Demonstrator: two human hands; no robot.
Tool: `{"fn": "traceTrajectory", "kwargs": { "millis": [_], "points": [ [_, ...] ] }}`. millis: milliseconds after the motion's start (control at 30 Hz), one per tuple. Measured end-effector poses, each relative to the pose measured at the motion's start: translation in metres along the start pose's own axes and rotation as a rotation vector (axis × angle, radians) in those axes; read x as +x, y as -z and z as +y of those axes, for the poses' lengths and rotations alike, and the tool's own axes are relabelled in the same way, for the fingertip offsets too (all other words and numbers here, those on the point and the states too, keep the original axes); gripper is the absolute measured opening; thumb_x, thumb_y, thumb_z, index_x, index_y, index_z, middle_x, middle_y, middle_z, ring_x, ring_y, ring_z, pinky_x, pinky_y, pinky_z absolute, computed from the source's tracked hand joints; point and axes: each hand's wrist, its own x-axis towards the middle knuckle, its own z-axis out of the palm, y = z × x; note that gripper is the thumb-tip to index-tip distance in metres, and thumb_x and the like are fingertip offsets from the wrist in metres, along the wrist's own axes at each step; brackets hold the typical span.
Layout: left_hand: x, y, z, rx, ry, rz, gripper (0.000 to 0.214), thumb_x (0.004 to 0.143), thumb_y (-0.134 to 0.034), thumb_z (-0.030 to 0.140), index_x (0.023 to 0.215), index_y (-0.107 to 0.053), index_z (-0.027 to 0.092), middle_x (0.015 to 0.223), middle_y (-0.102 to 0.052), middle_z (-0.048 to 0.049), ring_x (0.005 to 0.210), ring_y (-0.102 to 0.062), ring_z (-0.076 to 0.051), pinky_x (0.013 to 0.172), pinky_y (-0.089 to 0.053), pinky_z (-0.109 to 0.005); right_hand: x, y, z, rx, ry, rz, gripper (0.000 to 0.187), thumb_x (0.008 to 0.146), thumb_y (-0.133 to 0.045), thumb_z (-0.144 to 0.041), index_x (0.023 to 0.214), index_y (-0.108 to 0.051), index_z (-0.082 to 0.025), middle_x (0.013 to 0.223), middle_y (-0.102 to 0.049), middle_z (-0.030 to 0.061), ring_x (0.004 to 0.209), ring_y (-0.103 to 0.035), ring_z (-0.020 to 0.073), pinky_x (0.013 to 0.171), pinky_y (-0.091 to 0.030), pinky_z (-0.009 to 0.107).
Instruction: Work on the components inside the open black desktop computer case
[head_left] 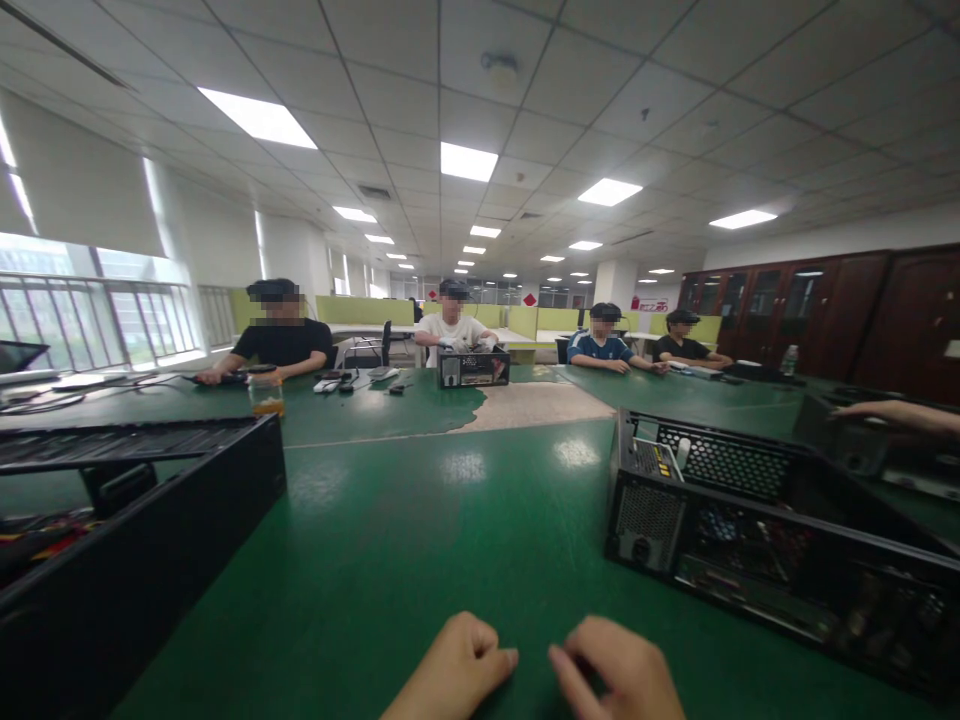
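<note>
My left hand (466,662) is at the bottom middle, above the green tabletop (405,540). Its fingers are curled into a loose fist, and the thumb points right. Just across a narrow gap is my right hand (621,668), also with bent fingers, its thumb reaching toward the left one. Nothing shows in either hand, and the two do not touch. Right of my hands lies an open black computer case (750,540) with a power supply (649,500) at its near-left corner. Another black computer case (172,550), with red and yellow cables inside, fills the left side.
Across the table several people wear head cameras; one in white gloves (469,343) handles a computer case (474,368). A jar (266,390) stands at the left, a bottle (789,362) at the right. Another person's arm (900,412) rests over a further case (862,440).
</note>
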Motion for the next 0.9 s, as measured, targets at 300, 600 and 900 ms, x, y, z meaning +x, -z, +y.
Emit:
{"fn": "traceTrajectory", "kwargs": {
  "millis": [300,600,900],
  "points": [
    [-0.001,0.001,0.002,-0.011,0.023,-0.024,0.043,0.074,-0.052,0.047,0.05,-0.029,0.019,0.048,-0.022,0.0064,0.048,-0.019,-0.008,0.047,-0.014,-0.027,0.036,0.111,0.153,-0.532,-0.207,0.593,0.046,0.086,-0.04,-0.051,0.098,-0.065,-0.015,0.098,-0.065,0.0113,0.094,-0.056,0.0244,0.082,-0.036,0.037],
    [0.007,0.024,0.009,-0.048,-0.075,0.091,0.053,0.072,-0.049,0.06,0.05,-0.024,0.02,0.05,-0.017,0.0064,0.05,-0.018,-0.008,0.048,-0.015,-0.027,0.047,0.123,0.16,-0.601,-0.677,0.274,0.052,0.087,-0.031,-0.053,0.063,-0.065,-0.022,0.065,-0.063,0.0052,0.057,-0.053,0.0176,0.051,-0.019,0.028],
    [0.04,0.097,0.161,0.249,-0.381,0.2,0.046,0.081,-0.044,0.049,0.05,-0.034,0.017,0.048,-0.028,0.0054,0.047,-0.027,-0.007,0.048,-0.021,-0.023,0.028,0.11,0.061,-0.435,-0.311,0.352,0.045,0.089,-0.038,-0.042,0.053,-0.056,-0.021,0.058,-0.061,0.0004,0.056,-0.052,0.0136,0.056,-0.023,0.028]
  ]
}}
